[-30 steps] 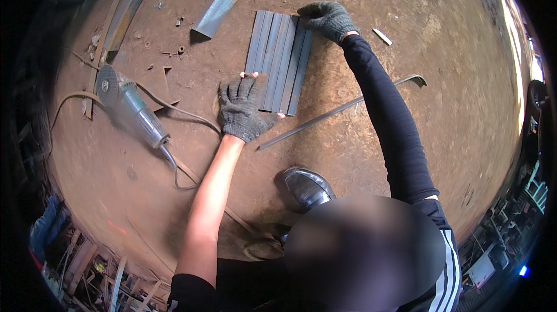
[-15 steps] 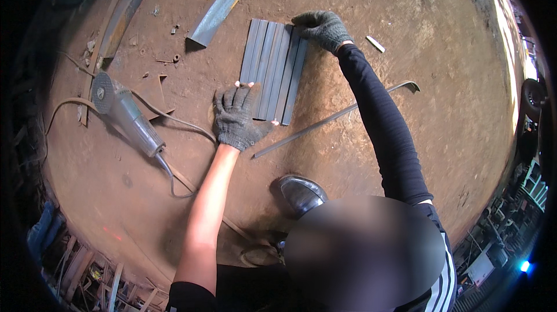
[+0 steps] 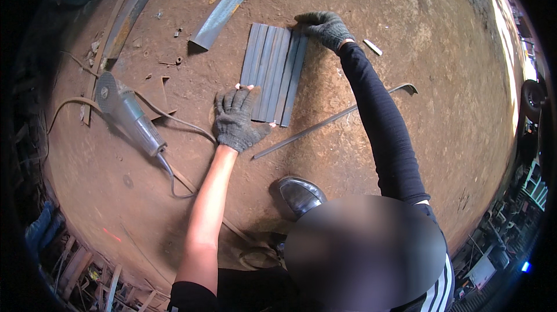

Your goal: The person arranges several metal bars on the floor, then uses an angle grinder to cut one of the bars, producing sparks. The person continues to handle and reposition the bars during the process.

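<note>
Grinder [image 3: 136,121], left of bars [image 3: 270,71]; rod [image 3: 307,131], lower right. Left hand [image 3: 235,117]: outstretched, thumb spread, near corner. Right hand [image 3: 326,29]: curled, far corner, grip unclear.

From my remote feed I can read no words, labels, numbers or signs on anything. On the disc [image 3: 107,89] of the angle grinder [image 3: 138,127] I see a pale marking around the centre, but it is too small for me to decipher.
</note>
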The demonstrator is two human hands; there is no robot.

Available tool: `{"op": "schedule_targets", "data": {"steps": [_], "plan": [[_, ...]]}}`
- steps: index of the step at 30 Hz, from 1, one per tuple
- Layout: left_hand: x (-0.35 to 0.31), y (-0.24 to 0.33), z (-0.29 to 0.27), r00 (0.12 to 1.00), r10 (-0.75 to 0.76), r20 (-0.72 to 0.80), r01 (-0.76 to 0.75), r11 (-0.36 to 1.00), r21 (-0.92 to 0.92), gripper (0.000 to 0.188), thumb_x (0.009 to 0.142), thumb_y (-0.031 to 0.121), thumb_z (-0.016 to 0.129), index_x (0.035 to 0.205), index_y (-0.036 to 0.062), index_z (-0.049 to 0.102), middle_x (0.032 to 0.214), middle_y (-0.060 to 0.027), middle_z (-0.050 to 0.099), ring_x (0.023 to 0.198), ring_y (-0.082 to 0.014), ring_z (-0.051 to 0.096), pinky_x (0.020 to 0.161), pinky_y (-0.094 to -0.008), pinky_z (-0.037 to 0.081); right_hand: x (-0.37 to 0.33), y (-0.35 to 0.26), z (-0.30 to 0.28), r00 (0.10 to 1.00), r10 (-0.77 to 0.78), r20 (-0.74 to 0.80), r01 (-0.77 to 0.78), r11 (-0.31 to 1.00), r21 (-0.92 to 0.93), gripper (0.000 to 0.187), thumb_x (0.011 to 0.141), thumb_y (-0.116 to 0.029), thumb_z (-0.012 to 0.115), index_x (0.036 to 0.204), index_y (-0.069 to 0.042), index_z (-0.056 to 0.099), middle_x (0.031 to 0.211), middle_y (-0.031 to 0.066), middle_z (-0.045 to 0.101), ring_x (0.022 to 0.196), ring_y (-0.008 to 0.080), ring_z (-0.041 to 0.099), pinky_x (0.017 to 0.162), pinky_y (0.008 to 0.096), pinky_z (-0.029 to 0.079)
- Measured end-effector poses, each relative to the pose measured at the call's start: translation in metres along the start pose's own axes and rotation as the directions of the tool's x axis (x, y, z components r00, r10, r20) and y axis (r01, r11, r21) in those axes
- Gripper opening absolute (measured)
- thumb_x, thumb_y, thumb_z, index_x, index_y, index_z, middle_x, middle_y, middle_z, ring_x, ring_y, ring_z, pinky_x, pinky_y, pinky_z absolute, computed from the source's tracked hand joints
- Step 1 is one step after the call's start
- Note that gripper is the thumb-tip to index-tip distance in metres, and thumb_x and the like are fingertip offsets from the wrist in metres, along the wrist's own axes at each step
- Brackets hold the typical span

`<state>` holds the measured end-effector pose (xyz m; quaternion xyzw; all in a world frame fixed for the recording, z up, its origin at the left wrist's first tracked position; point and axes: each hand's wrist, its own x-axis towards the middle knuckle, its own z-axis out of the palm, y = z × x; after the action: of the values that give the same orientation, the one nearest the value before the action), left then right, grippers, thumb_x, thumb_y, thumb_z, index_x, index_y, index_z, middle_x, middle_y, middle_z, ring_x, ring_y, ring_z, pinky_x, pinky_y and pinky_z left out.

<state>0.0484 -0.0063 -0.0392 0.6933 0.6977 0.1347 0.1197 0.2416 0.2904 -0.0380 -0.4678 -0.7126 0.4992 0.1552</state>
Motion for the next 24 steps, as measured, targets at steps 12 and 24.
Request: {"op": "schedule_targets", "data": {"steps": [12,24], "plan": [[0.056,0.062,-0.005,0.968,-0.107,-0.225,0.082,0.990,-0.118,0.091,0.073,0.067,0.073,0.141,0.0099,0.051,0.142,-0.0146,0.047,0.135,-0.0354,0.042,0.115,-0.0540,0.026,-0.098,0.105,-0.118,0.885,-0.055,-0.462,-0.296,0.700,-0.650,0.034,0.085,-0.024,0.070,0.118,-0.014,0.068,0.125,0.0184,0.062,0.115,0.0386,0.060,0.096,0.0440,0.050],[0.045,-0.001,-0.022,0.980,0.177,0.095,-0.171,0.983,-0.072,0.086,0.074,0.056,0.075,0.146,0.0172,0.049,0.157,-0.0100,0.038,0.149,-0.0289,0.028,0.122,-0.0501,0.020,-0.093,0.046,-0.045,0.904,-0.282,-0.321,0.113,0.882,-0.457,0.040,0.086,-0.030,0.074,0.119,-0.008,0.068,0.119,0.0161,0.065,0.111,0.0335,0.064,0.095,0.0416,0.050]]}}
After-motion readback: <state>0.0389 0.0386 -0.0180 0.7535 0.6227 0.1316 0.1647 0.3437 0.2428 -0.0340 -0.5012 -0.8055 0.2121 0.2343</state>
